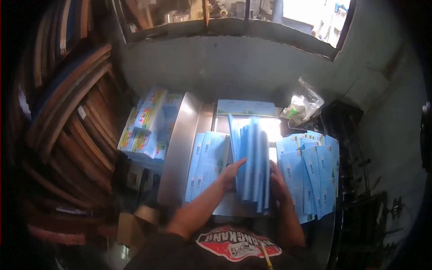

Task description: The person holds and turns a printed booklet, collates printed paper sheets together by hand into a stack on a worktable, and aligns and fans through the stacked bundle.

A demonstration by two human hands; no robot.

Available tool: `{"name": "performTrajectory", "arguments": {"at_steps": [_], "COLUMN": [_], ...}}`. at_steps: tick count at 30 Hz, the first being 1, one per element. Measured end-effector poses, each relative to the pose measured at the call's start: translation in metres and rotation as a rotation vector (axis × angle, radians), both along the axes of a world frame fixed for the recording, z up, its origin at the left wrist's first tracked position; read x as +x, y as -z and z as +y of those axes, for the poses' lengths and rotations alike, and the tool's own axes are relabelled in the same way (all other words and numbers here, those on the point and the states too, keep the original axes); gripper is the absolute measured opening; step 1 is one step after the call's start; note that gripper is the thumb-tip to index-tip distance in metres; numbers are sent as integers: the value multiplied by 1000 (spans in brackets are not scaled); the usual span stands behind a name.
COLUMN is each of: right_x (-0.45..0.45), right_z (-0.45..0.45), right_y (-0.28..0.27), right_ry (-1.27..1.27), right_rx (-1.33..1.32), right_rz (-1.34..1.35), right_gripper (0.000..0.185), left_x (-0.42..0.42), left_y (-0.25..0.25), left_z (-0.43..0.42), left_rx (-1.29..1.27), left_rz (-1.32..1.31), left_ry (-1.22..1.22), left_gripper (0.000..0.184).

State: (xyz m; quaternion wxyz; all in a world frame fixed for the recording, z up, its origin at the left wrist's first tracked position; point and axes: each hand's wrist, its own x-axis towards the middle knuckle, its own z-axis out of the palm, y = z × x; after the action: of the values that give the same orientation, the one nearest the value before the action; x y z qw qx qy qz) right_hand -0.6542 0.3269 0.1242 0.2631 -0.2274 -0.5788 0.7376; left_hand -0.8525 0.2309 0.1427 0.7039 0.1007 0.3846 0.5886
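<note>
A loose bundle of blue printed sheets [253, 166] stands on edge between my hands, somewhat smeared by motion. My left hand [231, 174] is closed on its left side, the thumb lying against the paper. On the right side, my right hand [279, 182] grips the same bundle, its fingers partly hidden. Left of the bundle, a flat stack of blue sheets [208, 164] lies close to my left hand. To the right of my right hand is a fanned, uneven pile of blue sheets [310, 175]. More blue sheets [245, 107] lie behind the bundle.
Packed stacks with colourful print [146, 123] stand at the left, beside a raised metal plate [177, 148]. A clear plastic bag [303, 103] sits at the back right. Wooden frames [74, 117] lean at far left. A cardboard box [133, 229] is low at left.
</note>
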Motion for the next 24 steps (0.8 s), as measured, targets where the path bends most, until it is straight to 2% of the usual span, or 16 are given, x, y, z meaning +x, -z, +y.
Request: {"name": "performTrajectory", "arguments": {"at_steps": [2, 5, 6, 7, 9, 10, 11, 12, 13, 14, 15, 16, 19, 20, 22, 24], "right_x": [-1, -9, -14, -19, -26, -28, -29, -27, -22, -4, 14, 47, 100, 112, 99, 48], "right_z": [-5, -26, -39, -51, -83, -98, -105, -111, -119, -120, -114, -99, -62, -44, -25, -5], "right_y": [7, 2, -4, -8, -7, 8, -5, -22, -40, -49, -74, -14, -67, -73, -78, -74], "right_ry": [30, 32, 49, 62, 85, 96, 102, -75, -257, -258, -345, -403, -159, -34, 416, 443], "right_rx": [48, 96, 73, 52, 155, 192, 178, 138, 90, -107, -138, 210, 377, 270, 314, 411], "right_rz": [-46, -156, -115, -76, -203, -128, -138, -381, -619, -554, -785, -646, -802, -1006, -687, -386], "right_gripper": [110, 110, 106, 103, 96, 89, 89, 86, 84, 73, 65, 60, 40, 36, 27, 45], "left_x": [-3, -17, -29, -42, -67, -74, -78, -77, -73, -68, -66, -63, -47, -40, -30, -37], "left_y": [4, -19, -13, -22, -55, -67, -77, -82, -82, -80, -78, -60, -66, -70, -80, -65], "left_z": [3, -2, -2, -6, -15, -19, -24, -28, -33, -38, -41, -48, -59, -62, -62, -58], "left_rx": [60, 59, 85, 86, 111, 104, 117, 132, 124, 57, -5, 41, 2, 0, 61, 94], "left_rz": [-169, -81, 123, 121, 529, 523, 642, 756, 740, 837, 939, 966, 955, 945, 1193, 1110], "left_ry": [-25, 117, 170, 172, 477, 488, 693, 899, 910, 982, 1049, 1022, 1028, 1040, 1145, 1159], "left_gripper": [50, 52, 58, 58, 66, 66, 66, 67, 67, 70, 73, 76, 83, 83, 84, 84]}}
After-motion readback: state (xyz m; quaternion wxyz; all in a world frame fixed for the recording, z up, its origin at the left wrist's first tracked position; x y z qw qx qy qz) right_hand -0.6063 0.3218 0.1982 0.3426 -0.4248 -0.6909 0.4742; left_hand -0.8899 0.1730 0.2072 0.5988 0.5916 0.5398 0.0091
